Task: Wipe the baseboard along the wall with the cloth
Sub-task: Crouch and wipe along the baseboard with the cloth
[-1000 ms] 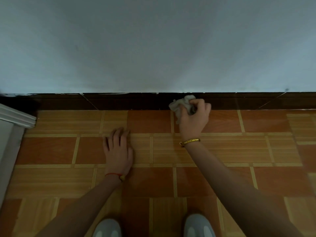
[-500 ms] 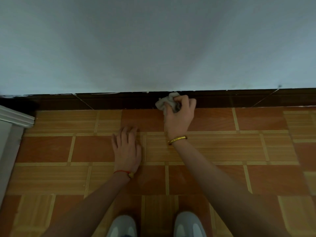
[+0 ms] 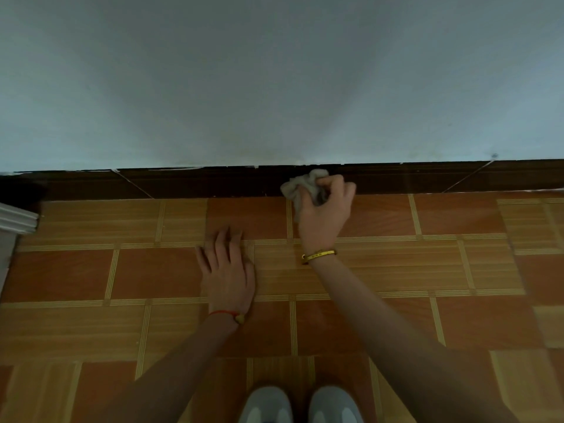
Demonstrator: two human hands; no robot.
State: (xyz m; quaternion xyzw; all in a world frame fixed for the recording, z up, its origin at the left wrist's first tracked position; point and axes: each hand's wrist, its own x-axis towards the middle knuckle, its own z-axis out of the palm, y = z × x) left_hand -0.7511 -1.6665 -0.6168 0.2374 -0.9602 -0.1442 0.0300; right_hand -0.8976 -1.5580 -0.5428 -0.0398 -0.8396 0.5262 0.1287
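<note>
A dark brown baseboard (image 3: 198,181) runs along the foot of a pale wall (image 3: 274,87). My right hand (image 3: 325,209), with a gold bangle on the wrist, is shut on a crumpled grey cloth (image 3: 300,186). The cloth is pressed against the baseboard just right of the middle, where it meets the floor. My left hand (image 3: 227,270) lies flat on the floor tiles with its fingers spread, holding nothing, left of and nearer than the right hand. A red string is on its wrist.
The floor (image 3: 427,270) is orange and wood-patterned tile. A white moulded trim (image 3: 15,221) juts in at the left edge, beside the baseboard's dark corner. The toes of my two grey shoes (image 3: 265,406) show at the bottom middle.
My right hand slid the cloth a little left along the baseboard, then back slightly to the right. My left hand shifted right on the floor. The view panned slightly right.
</note>
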